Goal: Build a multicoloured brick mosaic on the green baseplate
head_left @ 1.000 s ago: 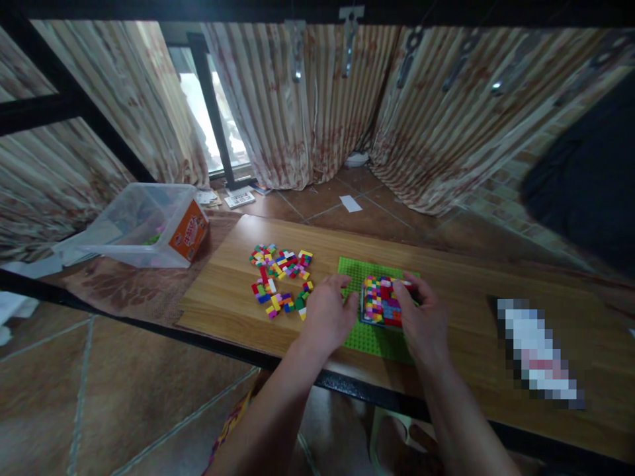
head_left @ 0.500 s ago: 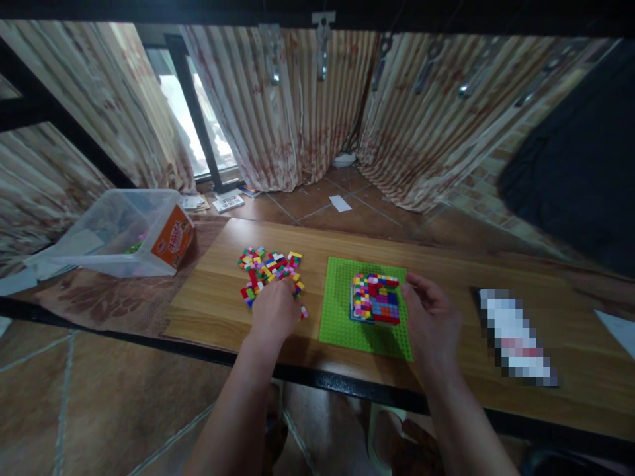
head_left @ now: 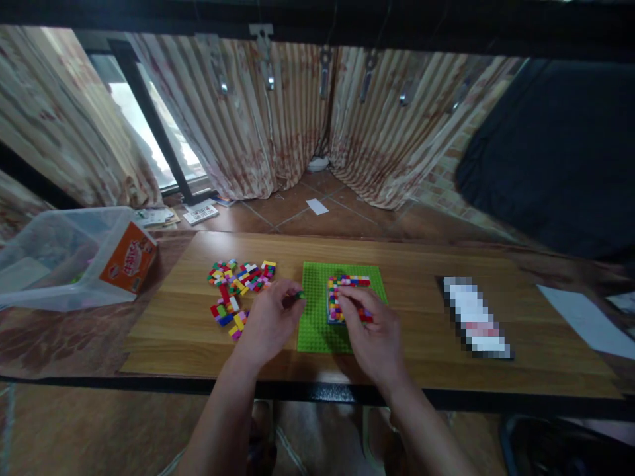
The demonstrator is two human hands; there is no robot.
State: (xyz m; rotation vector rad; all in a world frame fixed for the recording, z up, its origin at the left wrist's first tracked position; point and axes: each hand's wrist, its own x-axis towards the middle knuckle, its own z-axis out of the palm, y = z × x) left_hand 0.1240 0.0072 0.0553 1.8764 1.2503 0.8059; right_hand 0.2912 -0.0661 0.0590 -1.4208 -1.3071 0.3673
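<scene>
Over the left edge of the green baseplate (head_left: pixel 315 337), my left hand (head_left: pixel 275 317) pinches a small dark green toy brick (head_left: pixel 299 295) between thumb and fingertips. A multicoloured brick build (head_left: pixel 333 301) stands on the plate, its right part covered by my right hand (head_left: pixel 374 327). The fingers of that hand are drawn together at the top of the build; what they grip, if anything, is too small to make out. Left of the plate lies a loose pile of coloured bricks (head_left: pixel 231 297) on the wooden board.
A clear plastic bin (head_left: pixel 64 291) with an orange label stands at the far left. To the right lie a blurred-out flat object (head_left: pixel 476 320) and a white paper sheet (head_left: pixel 578 317). The black table edge (head_left: pixel 317 392) runs along the front.
My left hand has moved right from the brick pile to the plate, now with a green brick in its fingers. My right hand has come in over the build. The camera view has shifted right.
</scene>
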